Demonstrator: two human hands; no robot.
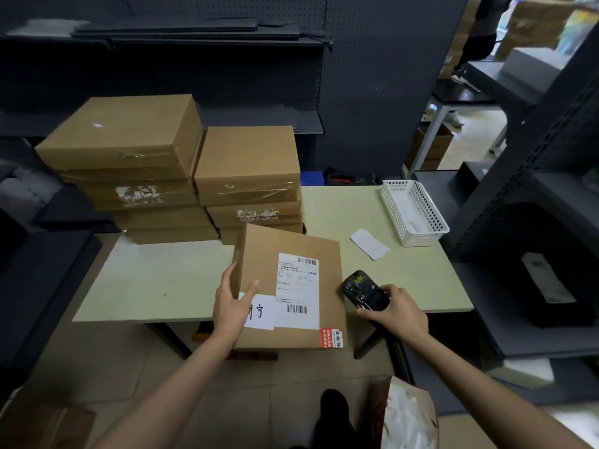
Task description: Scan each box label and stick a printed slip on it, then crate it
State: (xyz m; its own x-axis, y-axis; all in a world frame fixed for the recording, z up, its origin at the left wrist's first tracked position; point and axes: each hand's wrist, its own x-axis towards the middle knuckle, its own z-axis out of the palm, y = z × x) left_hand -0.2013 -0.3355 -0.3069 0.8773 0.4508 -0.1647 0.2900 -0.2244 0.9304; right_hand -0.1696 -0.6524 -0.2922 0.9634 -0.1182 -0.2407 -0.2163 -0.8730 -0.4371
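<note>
Head view shows the pale worktop [405, 280] carrying a flat, stiff, probably light cardboard box [288, 286] tilted at its front edge, best gripped by its side edges, where the left hand [231, 303] clasps it, while the right hand [400, 311] holds a barcode scanner [364, 291] just beside.

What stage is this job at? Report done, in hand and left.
Done: nothing shows as crated, and no crate can be made out. In hand: the left hand holds a labelled box tilted up at the table edge; the right hand grips the scanner beside it. Left: two stacks of boxes, and a slip loose by the white basket.
</note>
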